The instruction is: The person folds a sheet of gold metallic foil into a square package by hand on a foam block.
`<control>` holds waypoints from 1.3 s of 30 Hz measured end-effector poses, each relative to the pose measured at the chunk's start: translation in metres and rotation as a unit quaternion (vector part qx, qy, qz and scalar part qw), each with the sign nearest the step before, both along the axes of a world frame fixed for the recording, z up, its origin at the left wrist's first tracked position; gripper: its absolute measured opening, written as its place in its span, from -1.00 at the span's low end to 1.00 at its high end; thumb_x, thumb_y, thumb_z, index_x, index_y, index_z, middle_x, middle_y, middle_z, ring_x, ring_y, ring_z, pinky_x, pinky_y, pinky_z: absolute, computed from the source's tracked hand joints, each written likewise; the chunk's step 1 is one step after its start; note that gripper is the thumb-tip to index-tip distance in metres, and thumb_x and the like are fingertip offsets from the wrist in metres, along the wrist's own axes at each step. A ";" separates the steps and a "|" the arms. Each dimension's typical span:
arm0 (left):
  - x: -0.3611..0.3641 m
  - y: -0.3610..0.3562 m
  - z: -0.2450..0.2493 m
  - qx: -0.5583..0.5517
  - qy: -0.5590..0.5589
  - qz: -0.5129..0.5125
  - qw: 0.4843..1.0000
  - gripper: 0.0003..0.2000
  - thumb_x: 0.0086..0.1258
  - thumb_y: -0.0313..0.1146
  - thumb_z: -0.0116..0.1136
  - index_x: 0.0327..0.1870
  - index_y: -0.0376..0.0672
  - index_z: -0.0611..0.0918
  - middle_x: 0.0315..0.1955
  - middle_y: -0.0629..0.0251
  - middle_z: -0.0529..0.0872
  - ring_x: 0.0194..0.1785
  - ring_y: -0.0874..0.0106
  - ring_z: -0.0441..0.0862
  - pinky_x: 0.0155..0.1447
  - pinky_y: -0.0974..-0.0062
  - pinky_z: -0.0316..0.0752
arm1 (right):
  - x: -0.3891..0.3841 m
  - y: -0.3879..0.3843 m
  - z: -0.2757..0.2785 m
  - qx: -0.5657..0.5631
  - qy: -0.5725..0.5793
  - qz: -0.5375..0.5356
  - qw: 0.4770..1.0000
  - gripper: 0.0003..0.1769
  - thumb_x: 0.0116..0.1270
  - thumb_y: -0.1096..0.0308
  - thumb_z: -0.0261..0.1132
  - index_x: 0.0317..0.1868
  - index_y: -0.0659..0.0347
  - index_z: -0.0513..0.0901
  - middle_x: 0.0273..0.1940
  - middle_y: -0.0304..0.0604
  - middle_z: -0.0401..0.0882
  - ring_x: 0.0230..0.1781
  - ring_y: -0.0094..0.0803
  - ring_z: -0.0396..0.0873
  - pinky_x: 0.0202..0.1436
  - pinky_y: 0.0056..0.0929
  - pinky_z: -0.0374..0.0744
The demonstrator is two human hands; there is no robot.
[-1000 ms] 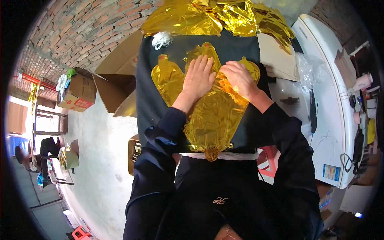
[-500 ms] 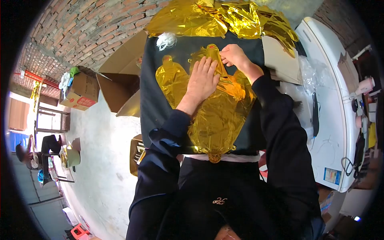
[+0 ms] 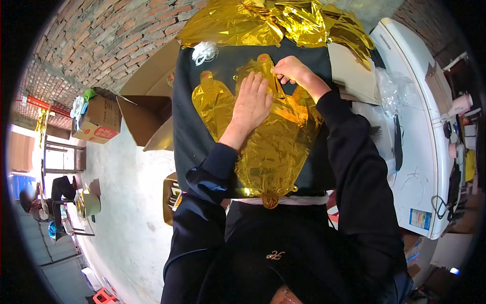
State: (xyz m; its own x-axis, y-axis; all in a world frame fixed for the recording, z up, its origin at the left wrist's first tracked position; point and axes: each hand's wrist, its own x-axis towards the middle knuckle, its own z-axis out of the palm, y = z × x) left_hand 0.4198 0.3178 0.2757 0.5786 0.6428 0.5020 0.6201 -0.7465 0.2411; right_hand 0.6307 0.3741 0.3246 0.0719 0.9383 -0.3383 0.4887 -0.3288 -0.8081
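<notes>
A flat gold foil balloon (image 3: 273, 152) with several lobes lies on the black cloth (image 3: 192, 147) in front of me. My left hand (image 3: 251, 101) rests flat on its upper middle, fingers stretched out and close together. At the upper right, my right hand (image 3: 293, 71) pinches the edge of the foil beside the top lobe, thumb against fingertips. The narrow end of the balloon, with small round tabs, points toward my body at the cloth's near edge.
More gold foil (image 3: 228, 25) is heaped at the far edge. White string (image 3: 204, 52) lies at the back left. Cardboard boxes (image 3: 101, 119) stand to the left, and a long white appliance (image 3: 415, 167) is on the right. A person (image 3: 38, 200) sits far left.
The view has shifted slightly. My right hand has moved a little at the foil's edge, and the foil by the top lobe lies a bit differently. My left hand stays flat on the balloon.
</notes>
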 end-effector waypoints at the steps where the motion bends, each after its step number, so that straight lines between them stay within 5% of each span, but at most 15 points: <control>1: 0.000 0.000 0.000 0.003 -0.006 -0.003 1.000 -0.53 0.57 -0.24 0.09 0.38 -0.34 0.49 0.45 -0.11 0.44 0.60 -0.05 0.25 0.66 0.01 0.15 | -0.001 -0.001 0.000 0.013 -0.009 0.003 1.000 -0.66 0.39 0.18 0.43 -0.25 0.37 0.74 -0.34 -0.13 0.77 -0.51 -0.39 0.71 -0.47 -0.41 0.62; 9: 0.001 0.005 0.000 0.015 -0.056 -0.003 0.998 -0.58 0.55 -0.23 0.18 0.29 -0.31 0.58 0.40 -0.07 0.51 0.56 -0.06 0.31 0.64 0.00 0.17 | 0.004 -0.008 -0.005 0.078 -0.047 0.011 0.996 -0.66 0.31 0.16 0.41 -0.37 0.34 0.77 -0.44 -0.08 0.79 -0.48 -0.33 0.79 -0.29 -0.36 0.72; 17: -0.001 0.006 0.011 -0.049 -0.205 0.010 0.978 -0.74 0.55 -0.34 0.17 0.11 -0.27 0.70 0.18 -0.04 0.68 0.38 -0.05 0.52 0.47 0.10 0.41 | 0.014 0.000 -0.017 0.072 -0.123 0.029 0.989 -0.65 0.28 0.09 0.35 -0.35 0.24 0.81 -0.50 -0.11 0.79 -0.45 -0.34 0.80 -0.16 -0.34 0.72; 22: -0.023 0.013 0.020 -0.178 -0.325 0.055 0.927 -0.72 0.60 -0.33 0.10 0.15 -0.30 0.68 0.15 -0.07 0.71 0.27 0.00 0.62 0.40 0.19 0.48 | 0.021 0.002 -0.023 0.068 -0.120 0.023 0.990 -0.66 0.29 0.09 0.34 -0.34 0.21 0.80 -0.49 -0.14 0.80 -0.45 -0.35 0.80 -0.18 -0.35 0.71; 23: -0.033 0.022 0.008 -0.162 -0.327 0.069 0.929 -0.72 0.69 -0.30 0.08 0.22 -0.24 0.68 0.08 0.17 0.76 0.18 0.32 0.68 0.32 0.42 0.50 | 0.022 0.001 -0.024 0.068 -0.117 0.023 0.991 -0.66 0.29 0.08 0.33 -0.34 0.21 0.80 -0.49 -0.14 0.81 -0.45 -0.35 0.80 -0.18 -0.36 0.71; 25: -0.050 0.017 0.024 -0.275 -0.358 0.100 0.887 -0.66 0.65 -0.25 0.06 0.22 -0.29 0.67 0.15 -0.03 0.72 0.27 0.07 0.64 0.38 0.26 0.48 | 0.024 0.004 -0.025 0.064 -0.125 0.033 0.989 -0.69 0.28 0.12 0.33 -0.33 0.21 0.81 -0.49 -0.15 0.81 -0.45 -0.36 0.81 -0.18 -0.36 0.71; 37: -0.073 0.006 0.021 -0.292 -0.345 0.101 0.887 -0.59 0.66 -0.18 0.04 0.32 -0.28 0.62 0.25 -0.01 0.68 0.36 0.15 0.59 0.45 0.32 0.42 | 0.015 -0.011 -0.011 0.036 -0.057 -0.019 0.998 -0.75 0.35 0.20 0.43 -0.28 0.25 0.74 -0.41 -0.14 0.80 -0.48 -0.41 0.79 -0.34 -0.37 0.69; 39: -0.072 0.006 0.020 -0.284 -0.344 0.102 0.889 -0.59 0.66 -0.17 0.04 0.32 -0.28 0.62 0.25 -0.01 0.68 0.36 0.15 0.60 0.45 0.32 0.43 | 0.012 -0.011 -0.011 0.028 -0.064 -0.020 0.997 -0.76 0.41 0.21 0.41 -0.29 0.23 0.72 -0.41 -0.24 0.72 -0.50 -0.50 0.70 -0.49 -0.44 0.50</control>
